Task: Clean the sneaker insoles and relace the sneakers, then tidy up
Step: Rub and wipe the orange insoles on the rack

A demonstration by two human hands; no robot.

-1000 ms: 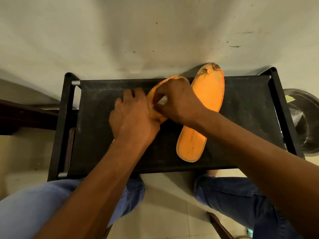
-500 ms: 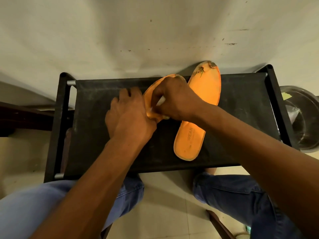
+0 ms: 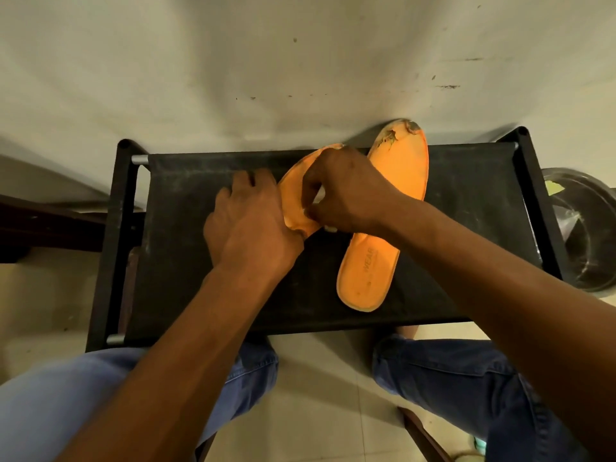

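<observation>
Two orange insoles lie on a black fabric-topped stand [image 3: 186, 261]. The right insole [image 3: 393, 208] rests flat, its worn toe reaching past the far edge by the wall. The left insole [image 3: 295, 198] is bent and mostly covered by my hands. My left hand [image 3: 253, 228] presses and grips its lower part. My right hand [image 3: 346, 191] pinches a small white wipe [image 3: 320, 195] against the insole's upper surface. No sneakers or laces are in view.
A pale wall rises right behind the stand. A round metal bowl [image 3: 586, 235] with a yellow scrap sits on the floor at the right. Dark wooden furniture [image 3: 43, 225] stands at the left. My knees in blue jeans are below the stand on a tiled floor.
My right hand has shifted slightly along the left insole with the white wipe. The view has tilted a little. The right insole has stayed put.
</observation>
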